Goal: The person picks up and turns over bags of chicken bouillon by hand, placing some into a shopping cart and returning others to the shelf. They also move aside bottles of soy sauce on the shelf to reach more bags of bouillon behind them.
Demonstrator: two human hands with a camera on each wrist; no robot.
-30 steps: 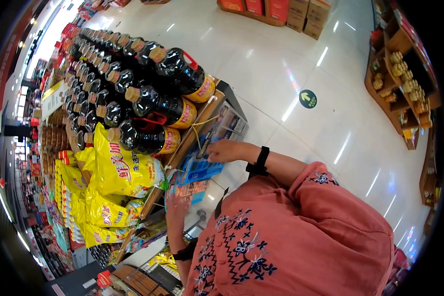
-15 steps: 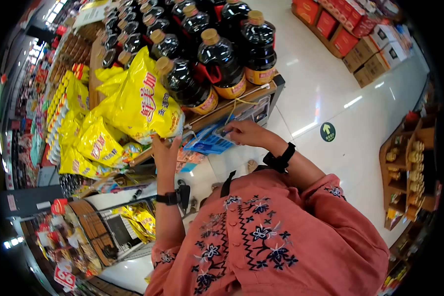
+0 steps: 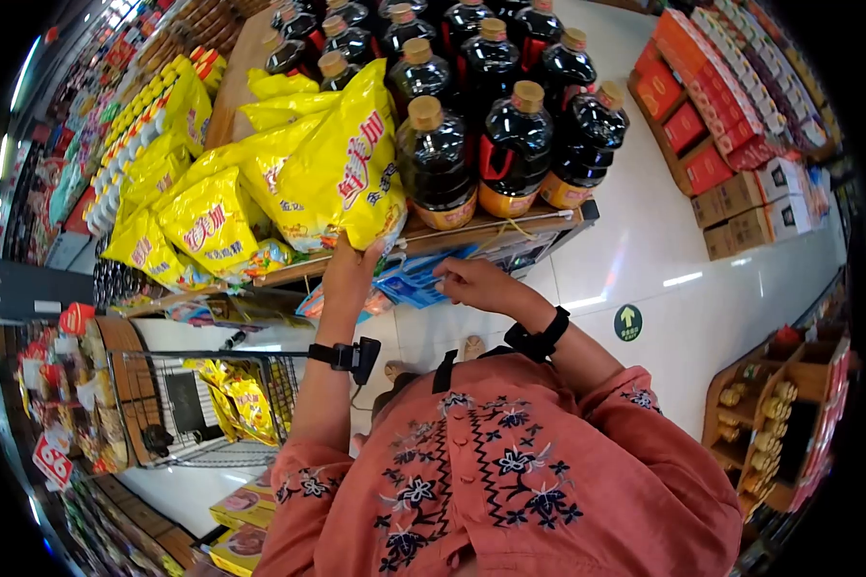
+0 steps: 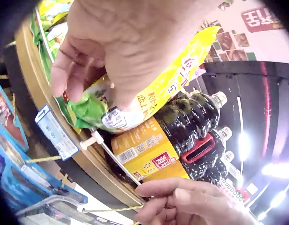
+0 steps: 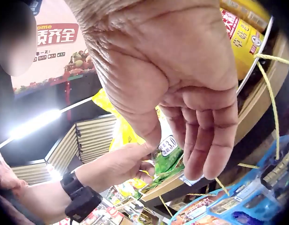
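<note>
At the shelf edge, my left hand (image 3: 349, 274) grips the bottom corner of a large yellow bag (image 3: 342, 163) that leans upright against other yellow bags. The left wrist view shows the thumb of this hand (image 4: 130, 42) over the green-and-white lower end of the bag (image 4: 149, 101), with fingers curled at its edge. To the right, my right hand (image 3: 481, 287) hovers in front of the shelf below the dark bottles (image 3: 437, 159), its fingers loosely bent. It holds nothing in the right wrist view, where the relaxed fingers of this hand (image 5: 177, 70) point down.
Blue packages (image 3: 419, 279) hang under the wooden shelf edge (image 3: 433, 233). A wire cart (image 3: 284, 385) with yellow bags stands at lower left. Cartons (image 3: 741, 226) and a red display are at upper right, a wooden jar shelf (image 3: 726, 394) at lower right.
The head view has swung, so the shelf lies more level. My left hand has moved up onto the bag's lower corner and grips it. My right hand remains beside the hanging blue packages.
</note>
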